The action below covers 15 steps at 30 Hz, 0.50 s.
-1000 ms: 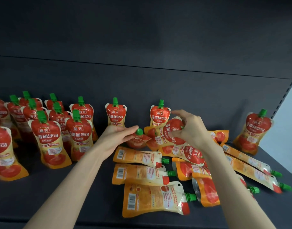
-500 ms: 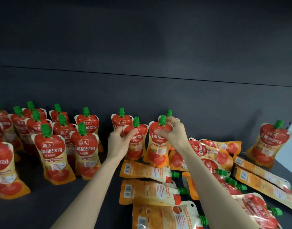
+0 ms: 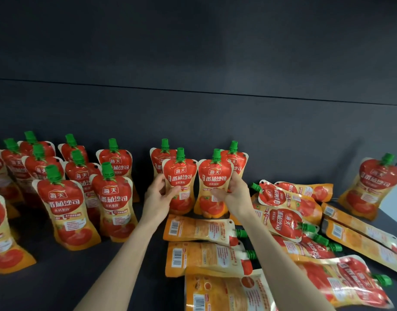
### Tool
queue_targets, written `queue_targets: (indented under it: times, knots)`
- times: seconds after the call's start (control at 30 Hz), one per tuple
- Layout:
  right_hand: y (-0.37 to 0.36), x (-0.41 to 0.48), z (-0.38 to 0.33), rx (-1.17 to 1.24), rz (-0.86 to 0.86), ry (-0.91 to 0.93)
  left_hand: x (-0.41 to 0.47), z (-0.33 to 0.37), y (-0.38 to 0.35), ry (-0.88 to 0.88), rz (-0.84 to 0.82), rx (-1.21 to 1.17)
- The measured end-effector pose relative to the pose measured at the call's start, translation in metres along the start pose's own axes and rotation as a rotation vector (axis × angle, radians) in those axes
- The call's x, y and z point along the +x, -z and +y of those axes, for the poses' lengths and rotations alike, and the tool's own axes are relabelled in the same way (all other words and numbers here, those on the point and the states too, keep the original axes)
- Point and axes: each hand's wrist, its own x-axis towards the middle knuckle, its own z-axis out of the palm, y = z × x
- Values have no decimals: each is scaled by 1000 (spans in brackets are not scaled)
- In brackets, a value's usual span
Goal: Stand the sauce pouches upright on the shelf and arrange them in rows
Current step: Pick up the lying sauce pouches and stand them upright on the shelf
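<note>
Red and orange sauce pouches with green caps fill a dark shelf. My left hand grips the waist of one upright pouch at the shelf's middle. Right beside it, my right hand grips a second upright pouch. Both stand in front of two upright pouches by the back wall. Several upright pouches stand in rows on the left. Several more lie flat at the right front.
One upright pouch stands alone at the far right by the shelf's side upright. A pile of flat pouches covers the right half. A bare strip of shelf lies between the left rows and my left forearm. The dark back wall closes the rear.
Both hands slid down from the caps to the waists of the two pouches, which now stand straighter side by side. The camera moved closer.
</note>
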Motion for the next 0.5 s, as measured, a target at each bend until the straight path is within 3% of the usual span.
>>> queue_targets:
  times: [0.5]
  knots:
    - [-11, -7, 7, -49, 40, 7, -2, -11, 3, 23, -27, 53]
